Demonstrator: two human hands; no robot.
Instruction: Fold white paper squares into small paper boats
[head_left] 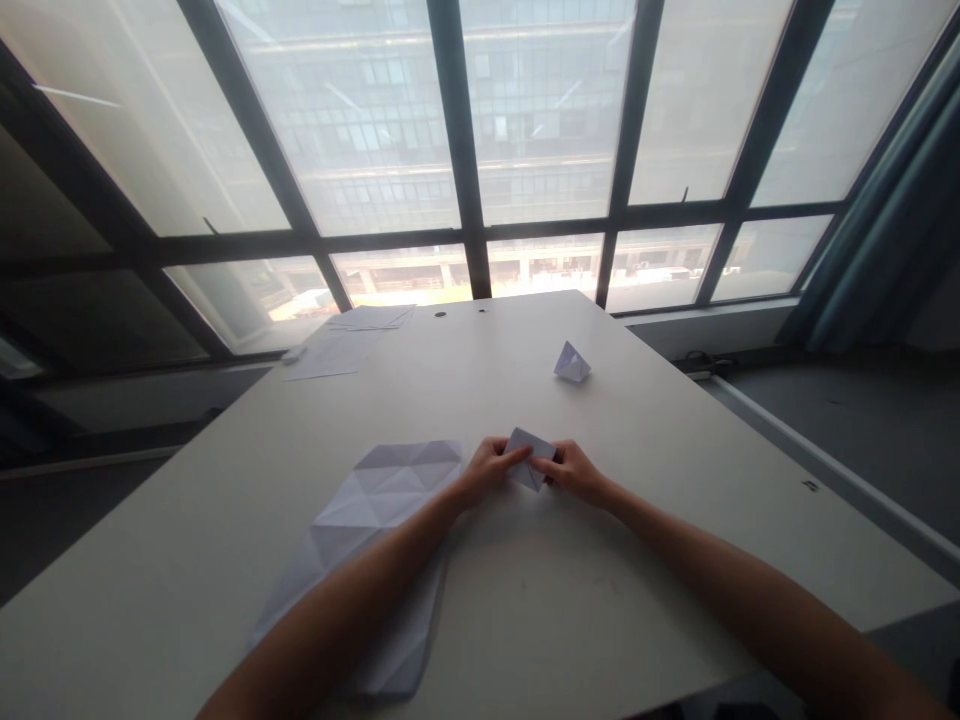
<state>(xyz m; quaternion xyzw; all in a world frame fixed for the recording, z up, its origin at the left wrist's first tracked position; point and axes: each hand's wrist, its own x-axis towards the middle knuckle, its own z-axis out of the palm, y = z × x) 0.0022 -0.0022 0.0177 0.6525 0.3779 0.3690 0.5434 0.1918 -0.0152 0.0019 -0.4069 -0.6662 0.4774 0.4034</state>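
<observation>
Between my two hands is a small folded piece of white paper [531, 440], raised a little over the table and tilted. My left hand [489, 468] grips its left side, thumb lying across the front face. On the right side my right hand [571, 470] pinches it, the thumb close to the other thumb. The fingers behind the paper are mostly hidden. Under and beside my left forearm lies a large creased sheet of paper [375, 490], marked with triangular fold lines. Farther off to the right stands a small folded paper pyramid shape [572, 363].
The white table [675, 520] stretches away to the windows. Flat paper sheets [334, 352] lie at its far left, partly overlapping. A round dark cable hole [440, 314] sits near the far edge, and a small dark mark [811, 486] is near the right edge.
</observation>
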